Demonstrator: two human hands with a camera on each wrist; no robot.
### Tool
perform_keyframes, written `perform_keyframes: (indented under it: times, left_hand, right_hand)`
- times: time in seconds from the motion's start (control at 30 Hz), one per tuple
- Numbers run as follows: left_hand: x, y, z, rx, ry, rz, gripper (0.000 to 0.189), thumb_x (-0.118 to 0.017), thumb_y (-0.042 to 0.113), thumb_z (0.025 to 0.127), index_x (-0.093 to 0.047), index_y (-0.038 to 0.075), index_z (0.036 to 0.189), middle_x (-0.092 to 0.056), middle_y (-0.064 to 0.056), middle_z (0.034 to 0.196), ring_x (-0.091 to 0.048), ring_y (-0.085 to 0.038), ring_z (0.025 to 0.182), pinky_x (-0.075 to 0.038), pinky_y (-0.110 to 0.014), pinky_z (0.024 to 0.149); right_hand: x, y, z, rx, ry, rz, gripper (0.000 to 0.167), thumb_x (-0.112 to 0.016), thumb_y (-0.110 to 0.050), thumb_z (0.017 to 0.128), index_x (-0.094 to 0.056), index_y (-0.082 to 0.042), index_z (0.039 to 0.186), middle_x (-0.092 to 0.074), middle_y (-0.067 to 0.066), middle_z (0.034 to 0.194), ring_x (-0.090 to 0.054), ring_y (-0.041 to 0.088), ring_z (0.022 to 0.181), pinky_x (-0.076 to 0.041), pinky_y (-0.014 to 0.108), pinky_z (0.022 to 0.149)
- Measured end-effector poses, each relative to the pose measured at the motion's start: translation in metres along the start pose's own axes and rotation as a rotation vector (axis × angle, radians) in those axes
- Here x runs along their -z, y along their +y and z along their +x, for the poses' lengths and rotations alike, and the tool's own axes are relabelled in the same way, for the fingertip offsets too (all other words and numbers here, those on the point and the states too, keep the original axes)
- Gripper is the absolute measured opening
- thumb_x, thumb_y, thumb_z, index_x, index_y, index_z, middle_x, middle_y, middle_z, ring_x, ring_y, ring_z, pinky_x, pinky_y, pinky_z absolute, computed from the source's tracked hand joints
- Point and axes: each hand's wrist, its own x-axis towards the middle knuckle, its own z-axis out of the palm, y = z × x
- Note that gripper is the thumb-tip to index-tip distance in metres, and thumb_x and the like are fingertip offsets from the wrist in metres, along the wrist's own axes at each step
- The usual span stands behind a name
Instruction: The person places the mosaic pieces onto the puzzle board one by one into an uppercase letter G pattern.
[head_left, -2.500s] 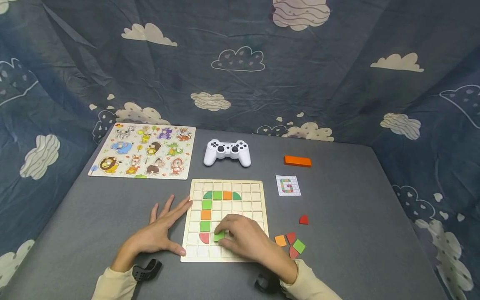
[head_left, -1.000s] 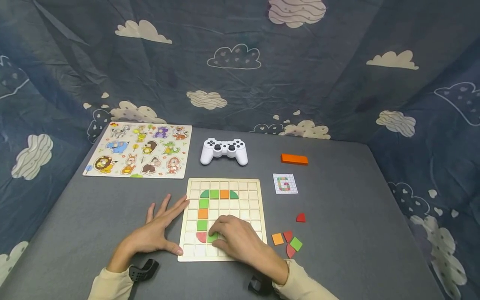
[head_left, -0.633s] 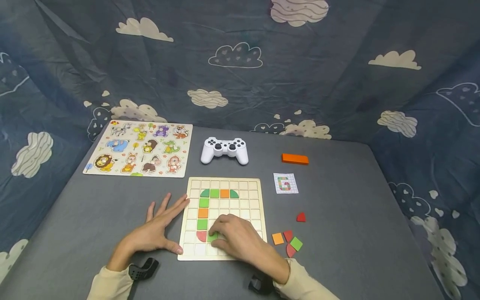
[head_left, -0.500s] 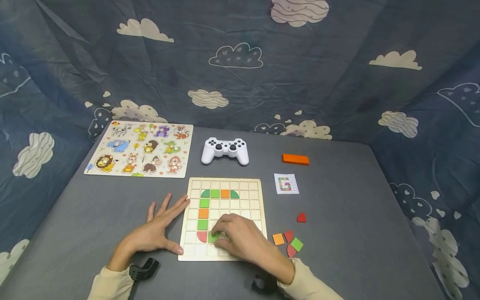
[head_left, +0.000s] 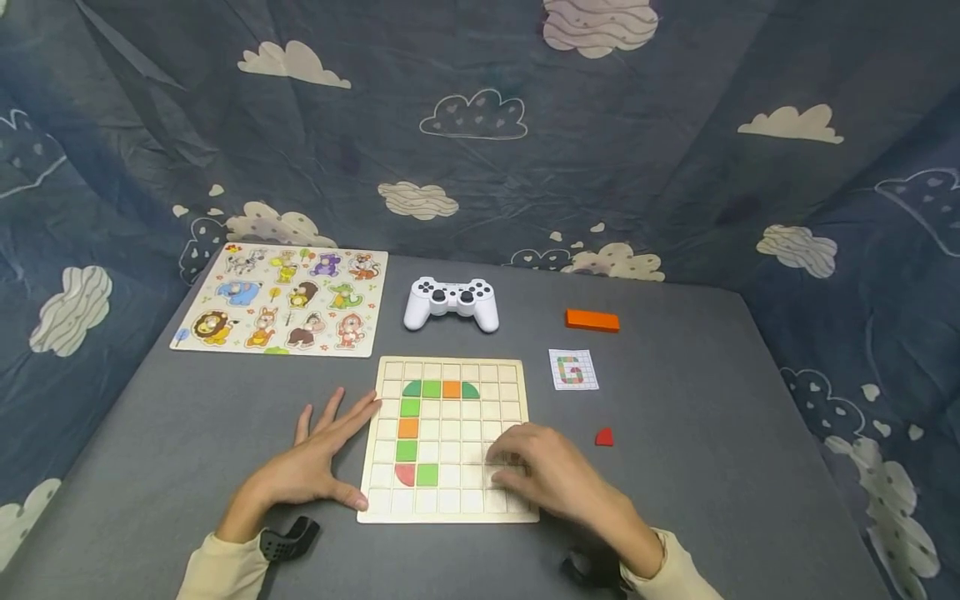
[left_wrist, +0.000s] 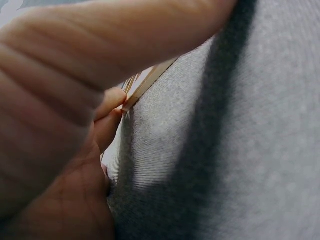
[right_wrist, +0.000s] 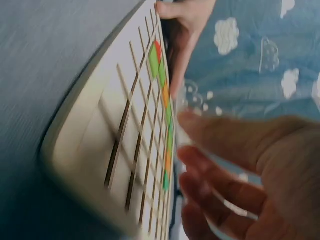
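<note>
My left hand [head_left: 315,467] lies spread at the left side of the wooden grid board [head_left: 450,517], index fingertip and thumb touching its edge. Over the board's right part hovers my right hand [head_left: 555,471], fingers loosely bent; the right wrist view shows nothing between the fingertips [right_wrist: 192,125]. Green and orange tiles run along the top and left of the grid, with a pink quarter-round tile [head_left: 405,474] at the lower left corner. Beside it a green square tile [head_left: 427,475] sits flat in its cell. The loose tiles right of the board are hidden behind my right hand and forearm.
A red quarter-round tile [head_left: 604,437] lies right of the board, below a small pattern card [head_left: 573,370] showing a G shape. Farther back are an orange block [head_left: 592,321], a white game controller [head_left: 452,305] and an animal puzzle board [head_left: 281,300].
My right hand has let go of the green square tile, leaving it in the cell beside the pink one, and has moved right across the board. My left hand stays at the board's edge.
</note>
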Motion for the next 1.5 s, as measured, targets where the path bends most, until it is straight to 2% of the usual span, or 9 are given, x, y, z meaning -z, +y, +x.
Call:
perform_keyframes:
  times: [0.1,0.3,0.43,0.57,0.73,1.03,1.33,1.5]
  left_hand:
    - [-0.001,0.0,0.0,-0.008,-0.004,0.003,0.129,-0.091,0.048,0.057,-0.023,0.014,0.161,-0.013,-0.012,0.169,0.014,-0.05,0.15,0.019,-0.072,0.107]
    - [-0.001,0.002,0.001,-0.001,-0.011,-0.004,0.129,-0.092,0.047,0.057,-0.023,0.015,0.161,-0.012,-0.011,0.169,0.015,-0.048,0.151,0.02,-0.071,0.107]
    - [-0.002,0.003,0.001,-0.002,-0.009,-0.003,0.129,-0.092,0.046,0.057,-0.023,0.015,0.161,-0.012,-0.012,0.169,0.015,-0.049,0.151,0.02,-0.071,0.108]
    - [-0.003,0.003,0.001,-0.001,-0.004,-0.003,0.129,-0.093,0.046,0.057,-0.023,0.015,0.161,-0.013,-0.012,0.169,0.015,-0.048,0.151,0.02,-0.071,0.108]
    - [-0.003,0.003,0.001,0.001,0.0,-0.007,0.129,-0.093,0.045,0.056,-0.024,0.015,0.161,-0.013,-0.012,0.169,0.015,-0.048,0.151,0.02,-0.071,0.108]
    - [-0.002,0.0,0.002,0.025,-0.012,-0.011,0.13,-0.093,0.047,0.056,-0.022,0.018,0.161,-0.011,-0.009,0.17,0.017,-0.045,0.152,0.021,-0.069,0.109]
    - [0.0,0.003,0.0,0.031,-0.006,-0.014,0.13,-0.093,0.046,0.056,-0.022,0.016,0.161,-0.011,-0.01,0.169,0.017,-0.046,0.151,0.021,-0.07,0.108]
    - [0.0,0.003,-0.001,0.03,-0.009,-0.01,0.13,-0.093,0.046,0.056,-0.023,0.016,0.161,-0.011,-0.01,0.169,0.017,-0.046,0.151,0.021,-0.07,0.108]
  right_hand:
    - [0.004,0.013,-0.012,0.017,-0.016,0.067,0.018,-0.083,-0.016,0.081,-0.073,-0.015,0.096,-0.066,-0.005,0.084,-0.058,0.012,0.075,-0.047,0.021,0.067]
    - [0.015,0.037,-0.035,-0.03,-0.017,0.207,0.02,-0.083,-0.014,0.081,-0.072,-0.016,0.097,-0.064,-0.006,0.083,-0.057,0.013,0.069,-0.047,0.02,0.058]
    - [0.019,0.05,-0.047,-0.074,-0.003,0.218,0.022,-0.084,-0.014,0.08,-0.071,-0.018,0.096,-0.066,-0.005,0.086,-0.057,0.012,0.069,-0.047,0.022,0.057]
    - [0.019,0.059,-0.055,-0.05,0.023,0.191,0.024,-0.086,-0.013,0.077,-0.071,-0.019,0.095,-0.069,-0.007,0.091,-0.058,0.01,0.07,-0.048,0.022,0.06]
    - [0.019,0.065,-0.06,-0.01,0.037,0.207,0.024,-0.086,-0.013,0.078,-0.071,-0.016,0.096,-0.07,-0.005,0.095,-0.057,0.01,0.069,-0.048,0.021,0.06]
    - [0.02,0.068,-0.061,-0.018,0.014,0.215,0.025,-0.086,-0.014,0.078,-0.071,-0.017,0.098,-0.07,-0.004,0.097,-0.057,0.011,0.069,-0.048,0.021,0.06]
    - [0.019,0.068,-0.059,-0.028,-0.001,0.206,0.03,-0.086,-0.005,0.076,-0.072,-0.017,0.099,-0.071,-0.005,0.1,-0.057,0.009,0.071,-0.048,0.021,0.061]
    - [0.017,0.068,-0.06,-0.005,0.003,0.2,0.031,-0.085,-0.001,0.074,-0.072,-0.017,0.097,-0.07,-0.005,0.098,-0.057,0.008,0.071,-0.049,0.021,0.061]
